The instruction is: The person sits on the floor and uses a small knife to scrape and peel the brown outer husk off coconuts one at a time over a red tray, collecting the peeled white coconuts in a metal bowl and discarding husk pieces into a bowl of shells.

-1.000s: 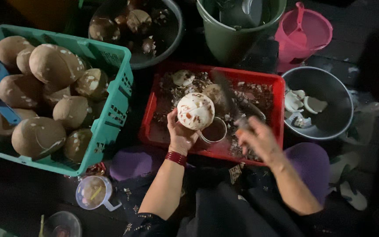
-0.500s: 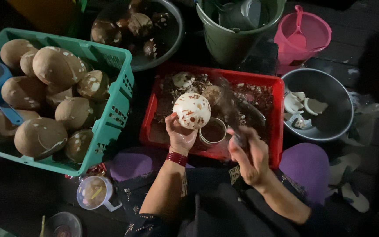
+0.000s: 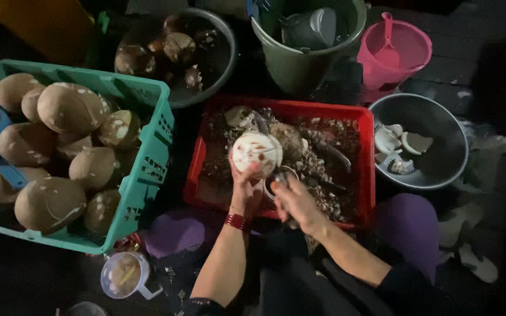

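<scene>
A dark floor is seen from above, crowded with containers under dim light. A red tray (image 3: 365, 126) lies in the middle, its bottom littered with brown husk scraps. To its left a green crate (image 3: 147, 169) is filled with brown coconuts (image 3: 71, 108). Behind the tray stand a dark basin (image 3: 221, 70) of husked shells, a green bucket (image 3: 300, 64) and a pink jug (image 3: 402, 55). To the right a metal bowl (image 3: 440, 164) holds white coconut pieces. A small plastic cup (image 3: 123, 275) sits near the crate's front corner.

A peeled white coconut (image 3: 256, 152) is grasped from below by the left hand (image 3: 246, 190), fingers clenched around it, and is held over the red tray. The right hand (image 3: 297, 205) is closed around a small tool (image 3: 280, 177), just beside the coconut's lower right.

Compared with half a second earlier, the right hand has been brought up and leftward, closer to the coconut; the coconut itself has been kept over the same part of the tray. The containers have not been shifted.
</scene>
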